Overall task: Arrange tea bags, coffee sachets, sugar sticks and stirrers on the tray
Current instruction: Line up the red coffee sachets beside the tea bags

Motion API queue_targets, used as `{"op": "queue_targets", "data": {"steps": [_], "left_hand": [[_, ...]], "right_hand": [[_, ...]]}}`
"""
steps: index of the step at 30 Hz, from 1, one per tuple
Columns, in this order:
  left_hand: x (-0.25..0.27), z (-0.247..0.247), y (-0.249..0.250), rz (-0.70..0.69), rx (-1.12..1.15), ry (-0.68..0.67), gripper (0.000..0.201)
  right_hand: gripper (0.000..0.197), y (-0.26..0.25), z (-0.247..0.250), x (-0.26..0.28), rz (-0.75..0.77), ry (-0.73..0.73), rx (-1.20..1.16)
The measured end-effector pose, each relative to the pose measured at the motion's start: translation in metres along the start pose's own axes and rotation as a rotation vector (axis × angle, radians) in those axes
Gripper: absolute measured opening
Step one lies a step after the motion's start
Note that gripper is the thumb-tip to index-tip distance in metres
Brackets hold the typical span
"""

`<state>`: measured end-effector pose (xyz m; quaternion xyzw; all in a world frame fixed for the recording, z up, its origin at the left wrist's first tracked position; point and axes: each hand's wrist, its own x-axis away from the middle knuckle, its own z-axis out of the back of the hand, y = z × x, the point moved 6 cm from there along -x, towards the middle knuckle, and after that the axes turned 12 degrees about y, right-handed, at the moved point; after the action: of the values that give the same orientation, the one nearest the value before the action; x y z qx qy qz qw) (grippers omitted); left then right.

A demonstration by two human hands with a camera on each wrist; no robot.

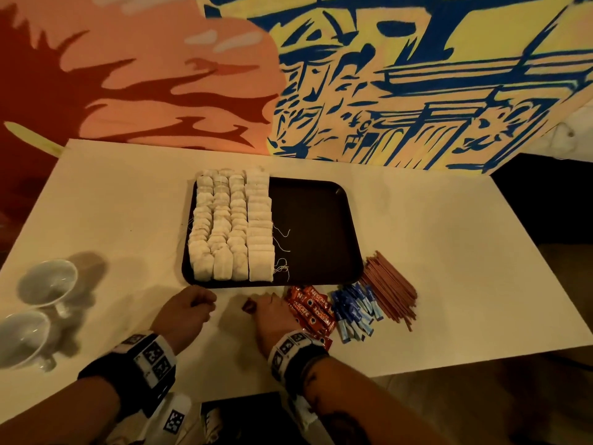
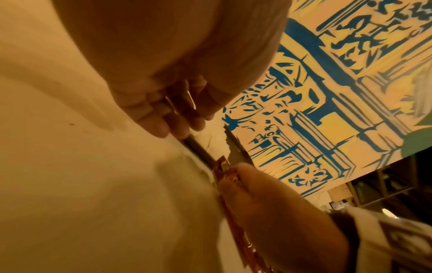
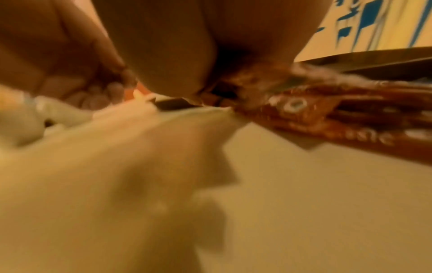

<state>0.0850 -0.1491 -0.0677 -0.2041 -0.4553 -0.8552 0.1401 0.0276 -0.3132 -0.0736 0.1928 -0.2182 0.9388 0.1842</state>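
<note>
Tea bags (image 1: 231, 226) fill the left half of the tray (image 1: 314, 220); its right half is bare. Below it, the left hand (image 1: 186, 313) is curled, apparently empty; the right hand (image 1: 272, 313) reaches the coffee sachets (image 1: 313, 308), grip unclear. Sugar sticks (image 1: 354, 308) and stirrers (image 1: 390, 285) wait right of those.

The red coffee sachets (image 1: 313, 311) on the worktop carry the word "NESCAFÉ" in white letters. On some of them only a part shows, like "ESCAFÉ". In the right wrist view a red sachet (image 3: 350, 118) has white letters too, but they are too blurry to read. The print on the blue sugar sticks (image 1: 354, 311) is too small to read.
</note>
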Motion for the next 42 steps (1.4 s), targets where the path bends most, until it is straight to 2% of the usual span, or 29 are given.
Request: {"op": "queue_targets", "data": {"steps": [3, 5, 8, 11, 13, 18, 21, 25, 28, 32, 33, 35, 40, 42], "left_hand": [[0.010, -0.005, 0.031, -0.027, 0.176, -0.056, 0.015], [0.019, -0.005, 0.053, -0.025, 0.311, -0.092, 0.026], [0.036, -0.018, 0.087, 0.146, 0.651, -0.321, 0.042], [0.044, -0.030, 0.112, 0.316, 0.924, -0.534, 0.055], [0.044, -0.031, 0.119, 0.355, 0.964, -0.578, 0.058], [0.040, -0.030, 0.113, 0.389, 0.915, -0.556, 0.049], [0.037, -0.031, 0.107, 0.424, 0.904, -0.525, 0.040], [0.037, -0.030, 0.106, 0.466, 0.957, -0.545, 0.038], [0.027, -0.031, 0.105, 0.443, 1.054, -0.464, 0.039], [0.005, -0.033, 0.100, 0.450, 1.102, -0.267, 0.033], [-0.003, -0.031, 0.098, 0.482, 1.132, -0.198, 0.030], [-0.015, -0.031, 0.094, 0.525, 1.189, -0.106, 0.029], [-0.023, -0.044, 0.104, 0.465, 1.211, -0.112, 0.031], [-0.028, -0.044, 0.111, 0.434, 1.223, -0.059, 0.033]], "right_hand": [[0.030, -0.010, 0.036, -0.004, -0.061, 0.155, -0.216], [0.021, -0.023, 0.061, -0.005, -0.072, 0.237, -0.385], [0.021, -0.046, 0.092, -0.004, 0.003, 0.337, -0.467], [0.027, -0.064, 0.108, -0.005, 0.166, 0.460, -0.222], [0.029, -0.067, 0.111, -0.003, 0.234, 0.516, -0.022], [0.042, -0.067, 0.106, 0.004, 0.342, 0.550, 0.168], [0.057, -0.067, 0.102, 0.005, 0.330, 0.442, 0.207], [0.063, -0.069, 0.101, 0.002, 0.344, 0.382, 0.189], [0.067, -0.069, 0.099, -0.003, 0.376, 0.369, 0.069], [0.078, -0.054, 0.085, -0.011, 0.296, 0.164, -0.344], [0.075, -0.048, 0.082, -0.012, 0.261, 0.129, -0.448], [0.055, -0.036, 0.080, -0.010, 0.178, 0.111, -0.561], [0.010, -0.007, 0.097, -0.019, 0.006, 0.171, -0.665], [0.007, 0.008, 0.116, -0.028, -0.007, 0.218, -0.732]]}}
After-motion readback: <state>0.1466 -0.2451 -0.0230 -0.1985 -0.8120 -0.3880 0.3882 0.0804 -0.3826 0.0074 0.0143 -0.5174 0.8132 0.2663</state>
